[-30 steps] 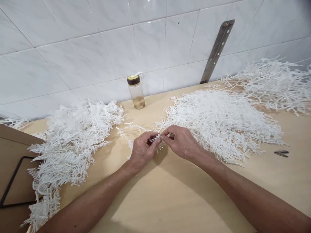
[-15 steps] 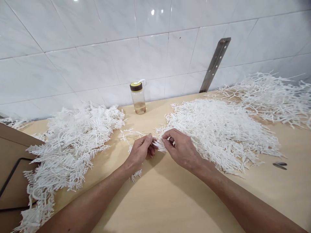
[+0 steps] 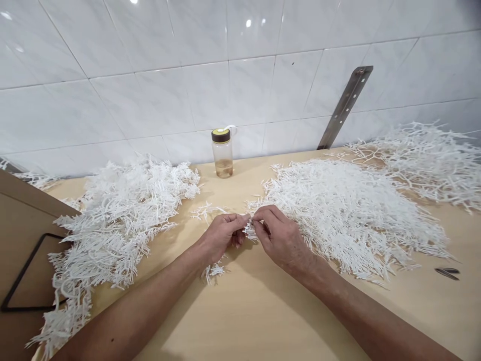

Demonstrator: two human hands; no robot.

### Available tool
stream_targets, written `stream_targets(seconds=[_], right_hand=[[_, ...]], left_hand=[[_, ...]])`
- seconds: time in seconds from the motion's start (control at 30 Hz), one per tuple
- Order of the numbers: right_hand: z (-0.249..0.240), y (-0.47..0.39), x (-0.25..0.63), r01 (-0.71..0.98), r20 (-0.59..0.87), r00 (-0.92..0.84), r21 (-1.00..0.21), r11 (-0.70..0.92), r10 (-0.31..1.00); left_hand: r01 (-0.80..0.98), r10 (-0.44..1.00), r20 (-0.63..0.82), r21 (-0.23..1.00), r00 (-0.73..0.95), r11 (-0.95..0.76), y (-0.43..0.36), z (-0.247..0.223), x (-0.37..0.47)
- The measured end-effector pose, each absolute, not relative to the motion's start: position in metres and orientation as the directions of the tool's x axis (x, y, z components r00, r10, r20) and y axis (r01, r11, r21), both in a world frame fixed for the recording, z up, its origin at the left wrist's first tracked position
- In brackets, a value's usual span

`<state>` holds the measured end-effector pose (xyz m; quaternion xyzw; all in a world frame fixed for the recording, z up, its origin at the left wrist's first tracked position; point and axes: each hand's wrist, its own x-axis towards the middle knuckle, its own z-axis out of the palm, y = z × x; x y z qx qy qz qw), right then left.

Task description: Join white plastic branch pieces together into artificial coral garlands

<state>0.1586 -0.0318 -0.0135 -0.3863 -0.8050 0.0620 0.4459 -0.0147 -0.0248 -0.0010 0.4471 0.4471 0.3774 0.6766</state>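
Since half a second ago, the thumb of the left hand (image 3: 221,234) has been lowered toward the fingertips of the right hand (image 3: 281,234). A white branched sprig (image 3: 251,232) appears pinched by the right finger and thumb; the left hand is curled, whether gripping cannot be told. Light, springy and easily snagged, it is judged best held by its stem. It is placed between both hands; matching heaps are spread at two o'clock (image 3: 349,205) and nine o'clock (image 3: 124,220), a drinking bottle (image 3: 223,158) at eleven.

The sprigs (image 3: 349,210) look matt plastic, the tabletop (image 3: 259,311) smooth wood, wall tiles (image 3: 150,103) glossy, the bracket (image 3: 344,109) dull metal.
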Motion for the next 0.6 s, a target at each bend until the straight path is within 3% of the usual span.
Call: stream_targets(seconds=[0.23,0.4,0.6], right_hand=[[-0.0137,-0.0315,0.157,0.586,0.684,-0.292,-0.425,0.69,0.669],[-0.0146,-0.0336,0.156,0.593,0.626,-0.246,-0.507,0.626,0.74],[-0.0122,-0.0375,0.1566,0.566,0.574,-0.241,-0.572,0.594,0.782]], left_hand=[[-0.176,0.908,-0.322,0.91,0.269,0.375,-0.0239,0.0011,-0.0154],[-0.24,0.926,-0.293,0.906,0.238,0.349,-0.0208,-0.0005,-0.0162],[-0.066,0.947,-0.293,0.95,0.134,0.304,-0.0255,0.0031,-0.0141]])
